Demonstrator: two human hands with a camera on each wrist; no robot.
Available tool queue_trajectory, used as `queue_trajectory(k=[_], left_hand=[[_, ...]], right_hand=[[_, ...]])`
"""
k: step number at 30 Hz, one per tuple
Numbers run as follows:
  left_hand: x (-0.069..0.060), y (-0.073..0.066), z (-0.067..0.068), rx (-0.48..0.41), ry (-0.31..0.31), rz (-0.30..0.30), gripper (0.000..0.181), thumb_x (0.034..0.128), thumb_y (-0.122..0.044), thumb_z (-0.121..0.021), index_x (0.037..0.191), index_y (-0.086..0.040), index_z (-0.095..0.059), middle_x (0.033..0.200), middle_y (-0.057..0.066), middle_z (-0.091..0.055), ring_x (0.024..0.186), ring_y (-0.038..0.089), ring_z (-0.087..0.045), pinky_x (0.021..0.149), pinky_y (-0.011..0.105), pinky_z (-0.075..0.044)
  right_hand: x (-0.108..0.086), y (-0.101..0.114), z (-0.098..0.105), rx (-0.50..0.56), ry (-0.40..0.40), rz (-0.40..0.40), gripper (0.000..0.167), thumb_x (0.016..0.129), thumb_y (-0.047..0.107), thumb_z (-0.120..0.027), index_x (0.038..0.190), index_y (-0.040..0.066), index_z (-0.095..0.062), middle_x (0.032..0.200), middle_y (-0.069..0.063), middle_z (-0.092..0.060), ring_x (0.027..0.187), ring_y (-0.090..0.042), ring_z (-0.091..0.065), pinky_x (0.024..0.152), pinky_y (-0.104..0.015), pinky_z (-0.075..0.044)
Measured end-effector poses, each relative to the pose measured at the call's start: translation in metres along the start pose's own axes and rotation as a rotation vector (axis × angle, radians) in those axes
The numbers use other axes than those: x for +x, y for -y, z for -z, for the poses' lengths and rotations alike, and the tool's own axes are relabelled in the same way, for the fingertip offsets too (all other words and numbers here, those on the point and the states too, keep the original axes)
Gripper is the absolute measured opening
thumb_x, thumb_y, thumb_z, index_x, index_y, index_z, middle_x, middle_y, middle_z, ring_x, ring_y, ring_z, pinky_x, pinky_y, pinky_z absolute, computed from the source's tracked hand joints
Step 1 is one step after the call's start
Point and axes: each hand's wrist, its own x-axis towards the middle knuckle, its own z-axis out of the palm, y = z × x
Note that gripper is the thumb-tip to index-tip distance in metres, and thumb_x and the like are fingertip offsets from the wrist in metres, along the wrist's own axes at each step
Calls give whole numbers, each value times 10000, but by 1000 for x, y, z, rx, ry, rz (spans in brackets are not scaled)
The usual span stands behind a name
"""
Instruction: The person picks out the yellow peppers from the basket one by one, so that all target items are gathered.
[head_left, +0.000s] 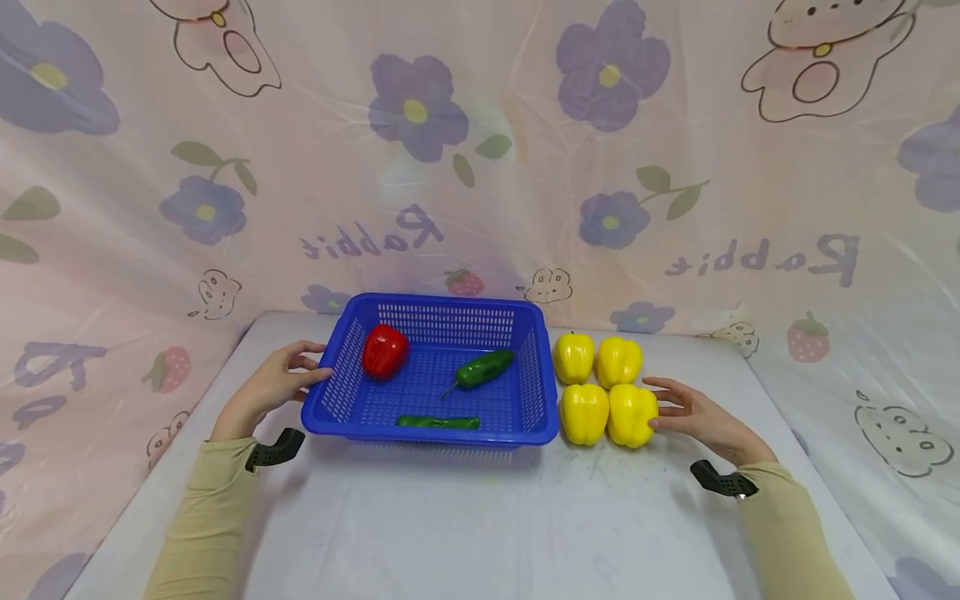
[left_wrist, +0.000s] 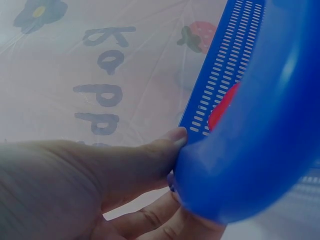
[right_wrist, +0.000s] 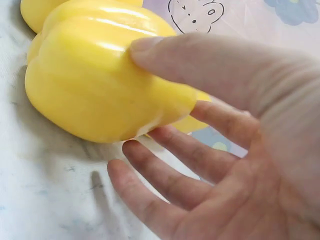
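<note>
A blue plastic basket [head_left: 450,436] with slotted walls stands on the table. My left hand [head_left: 273,385] holds its left rim, thumb on top and fingers underneath, as the left wrist view shows. Inside lie a red bell pepper [head_left: 385,352], a green chili pepper [head_left: 486,368] and another long green pepper [head_left: 438,422] by the front wall, partly hidden. Right of the basket, several yellow bell peppers sit in two rows. My right hand [head_left: 705,423] is at the front right yellow bell pepper [right_wrist: 95,80]; its thumb touches the side while the fingers spread loosely below.
The other yellow bell peppers [head_left: 573,358] stand close together beside the basket's right wall. A white-covered table [head_left: 480,525] extends in front. Behind it hangs a printed curtain [head_left: 495,225] with flowers and rabbits. Each wrist wears a black camera mount [head_left: 276,450].
</note>
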Motion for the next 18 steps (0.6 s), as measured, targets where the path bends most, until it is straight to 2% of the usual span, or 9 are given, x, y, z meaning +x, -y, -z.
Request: queue_trajectory(k=[5, 13, 18], left_hand=[[0, -1, 0, 28, -7, 4, 591, 941, -185, -626, 1399, 64, -347, 1072, 265, -549, 805, 266, -658, 711, 400, -576], [-3, -1, 0, 21, -14, 5, 598, 945, -192, -621, 1411, 56, -339, 1086, 276, -546, 805, 267, -658, 713, 397, -575], [-5, -2, -1, 39, -37, -13, 591, 948, -209, -617, 1411, 49, -354, 1075, 271, -551, 790, 264, -653, 701, 390, -577]], right_hand=[[0, 0, 1, -16, 4, 5, 817, 877, 247, -707, 1507, 66, -219, 1495, -232, -269, 1296, -456, -344, 985, -539, -410], [-1, 2, 2, -45, -10, 15, 772, 898, 249, -683, 1500, 63, -238, 1485, -230, -292, 1296, -453, -346, 987, -561, -397], [-3, 2, 8, -57, -20, 36, 722, 926, 240, -645, 1497, 52, -244, 1464, -252, -322, 1294, -461, -354, 982, -563, -401]])
